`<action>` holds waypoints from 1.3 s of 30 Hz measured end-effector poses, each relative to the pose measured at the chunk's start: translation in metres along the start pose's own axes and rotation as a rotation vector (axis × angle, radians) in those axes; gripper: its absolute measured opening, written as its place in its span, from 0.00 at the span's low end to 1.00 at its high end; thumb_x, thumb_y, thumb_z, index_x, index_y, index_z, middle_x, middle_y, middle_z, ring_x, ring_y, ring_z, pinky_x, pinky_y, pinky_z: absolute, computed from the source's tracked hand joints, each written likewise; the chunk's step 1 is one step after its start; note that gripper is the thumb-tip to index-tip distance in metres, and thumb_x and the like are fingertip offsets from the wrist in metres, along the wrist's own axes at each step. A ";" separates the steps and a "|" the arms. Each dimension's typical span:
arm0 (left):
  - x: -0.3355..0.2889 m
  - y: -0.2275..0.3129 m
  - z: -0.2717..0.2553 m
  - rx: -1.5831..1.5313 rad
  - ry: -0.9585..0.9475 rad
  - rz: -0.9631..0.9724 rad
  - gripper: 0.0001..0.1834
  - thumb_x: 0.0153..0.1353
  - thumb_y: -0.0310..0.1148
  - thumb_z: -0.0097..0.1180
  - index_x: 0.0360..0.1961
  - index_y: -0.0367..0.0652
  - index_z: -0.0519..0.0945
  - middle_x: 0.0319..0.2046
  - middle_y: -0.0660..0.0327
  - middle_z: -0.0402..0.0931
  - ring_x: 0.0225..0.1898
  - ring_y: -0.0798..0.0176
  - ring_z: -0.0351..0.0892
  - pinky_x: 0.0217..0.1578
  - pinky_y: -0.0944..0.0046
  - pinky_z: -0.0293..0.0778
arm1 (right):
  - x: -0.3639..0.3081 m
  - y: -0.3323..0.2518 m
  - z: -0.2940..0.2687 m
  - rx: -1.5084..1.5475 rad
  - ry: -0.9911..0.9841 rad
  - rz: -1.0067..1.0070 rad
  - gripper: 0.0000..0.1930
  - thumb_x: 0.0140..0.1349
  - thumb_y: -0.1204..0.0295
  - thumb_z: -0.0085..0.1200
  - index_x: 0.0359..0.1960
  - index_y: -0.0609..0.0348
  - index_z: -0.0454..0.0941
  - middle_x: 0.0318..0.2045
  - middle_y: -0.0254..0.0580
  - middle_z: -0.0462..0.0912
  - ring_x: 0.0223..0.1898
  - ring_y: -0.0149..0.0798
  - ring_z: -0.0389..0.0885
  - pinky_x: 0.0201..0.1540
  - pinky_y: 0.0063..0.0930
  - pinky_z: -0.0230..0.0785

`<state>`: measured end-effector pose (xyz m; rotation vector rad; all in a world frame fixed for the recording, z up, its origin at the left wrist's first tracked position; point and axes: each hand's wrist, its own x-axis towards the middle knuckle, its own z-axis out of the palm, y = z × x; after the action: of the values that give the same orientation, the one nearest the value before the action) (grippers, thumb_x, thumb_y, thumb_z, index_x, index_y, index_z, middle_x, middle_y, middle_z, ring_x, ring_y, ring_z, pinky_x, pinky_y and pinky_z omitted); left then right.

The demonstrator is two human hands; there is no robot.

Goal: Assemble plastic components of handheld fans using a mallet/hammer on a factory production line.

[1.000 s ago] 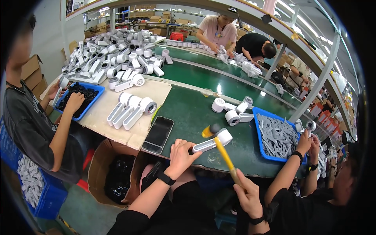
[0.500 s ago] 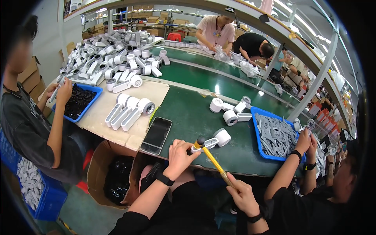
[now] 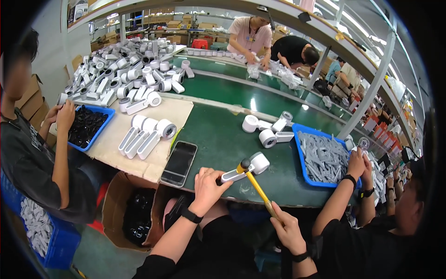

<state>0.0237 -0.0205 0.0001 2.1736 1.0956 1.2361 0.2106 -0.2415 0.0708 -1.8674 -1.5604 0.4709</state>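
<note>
On the green table lies a white handheld fan (image 3: 259,162), its round head pointing away to the right. The fingers of my left hand (image 3: 208,189) are closed on the end of its grey-and-white handle. My right hand (image 3: 289,231) grips a hammer (image 3: 259,189) with a yellow handle and a black, rounded head. The hammer head is over the fan's handle, close to the round head; whether it touches cannot be told. Just left of my left hand, a black smartphone (image 3: 180,162) rests near the table edge.
Several fans (image 3: 268,138) lie beyond, beside a blue tray (image 3: 306,174) of grey strips. Three fans (image 3: 147,142) sit on cardboard at left, before a large pile (image 3: 116,69). A blue tray (image 3: 95,139) holds black parts. Co-workers sit on both sides; an open carton (image 3: 114,204) stands below.
The hammer head has shifted along the fan's handle toward its round head. My left hand keeps its hold on the handle end. The whole view has shifted slightly.
</note>
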 end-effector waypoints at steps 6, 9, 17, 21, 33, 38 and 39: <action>0.001 0.002 0.000 -0.001 0.011 0.010 0.13 0.48 0.40 0.73 0.32 0.47 0.88 0.28 0.65 0.77 0.41 0.58 0.73 0.41 0.56 0.66 | -0.001 0.006 -0.001 0.075 0.160 -0.027 0.28 0.63 0.82 0.56 0.67 0.61 0.69 0.44 0.53 0.85 0.36 0.31 0.80 0.43 0.24 0.72; 0.004 0.000 0.002 -0.005 0.019 0.021 0.15 0.47 0.40 0.74 0.34 0.45 0.87 0.28 0.64 0.76 0.41 0.56 0.73 0.43 0.57 0.66 | 0.005 0.016 -0.004 -0.014 0.155 -0.063 0.28 0.63 0.82 0.56 0.67 0.62 0.69 0.44 0.49 0.86 0.36 0.30 0.80 0.42 0.23 0.71; 0.003 -0.003 -0.004 -0.041 -0.050 0.059 0.18 0.53 0.38 0.70 0.43 0.42 0.85 0.33 0.57 0.80 0.42 0.54 0.77 0.44 0.53 0.71 | 0.007 0.017 0.002 0.003 0.149 -0.150 0.28 0.64 0.81 0.56 0.68 0.61 0.70 0.34 0.40 0.82 0.31 0.26 0.76 0.36 0.21 0.70; 0.011 0.005 -0.014 -0.078 -0.106 -0.015 0.22 0.62 0.37 0.64 0.57 0.43 0.78 0.32 0.56 0.79 0.33 0.57 0.79 0.35 0.57 0.75 | 0.004 0.012 -0.007 0.199 0.100 0.079 0.29 0.64 0.80 0.57 0.68 0.59 0.69 0.28 0.43 0.80 0.26 0.28 0.74 0.33 0.25 0.71; -0.003 0.003 -0.032 0.014 0.093 -0.043 0.17 0.54 0.37 0.71 0.40 0.39 0.83 0.35 0.57 0.79 0.36 0.55 0.79 0.38 0.56 0.75 | 0.012 -0.014 -0.010 0.216 -0.022 -0.003 0.29 0.64 0.81 0.56 0.69 0.58 0.69 0.27 0.34 0.79 0.23 0.23 0.72 0.28 0.19 0.66; 0.000 -0.014 -0.021 -0.025 0.115 0.037 0.12 0.53 0.32 0.70 0.35 0.38 0.83 0.32 0.55 0.76 0.38 0.49 0.76 0.40 0.54 0.72 | 0.018 -0.024 -0.003 0.124 0.194 -0.268 0.29 0.61 0.81 0.58 0.67 0.61 0.70 0.33 0.46 0.82 0.32 0.32 0.79 0.38 0.23 0.70; 0.001 -0.016 -0.020 -0.059 0.123 0.063 0.11 0.53 0.31 0.70 0.34 0.38 0.83 0.31 0.54 0.76 0.37 0.48 0.75 0.39 0.53 0.72 | 0.021 -0.022 0.001 0.124 0.191 -0.266 0.29 0.61 0.81 0.58 0.67 0.61 0.70 0.33 0.46 0.82 0.32 0.32 0.79 0.38 0.23 0.70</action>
<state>0.0004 -0.0110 0.0005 2.1268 1.0319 1.4284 0.1984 -0.2190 0.0882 -1.5357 -1.5826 0.2542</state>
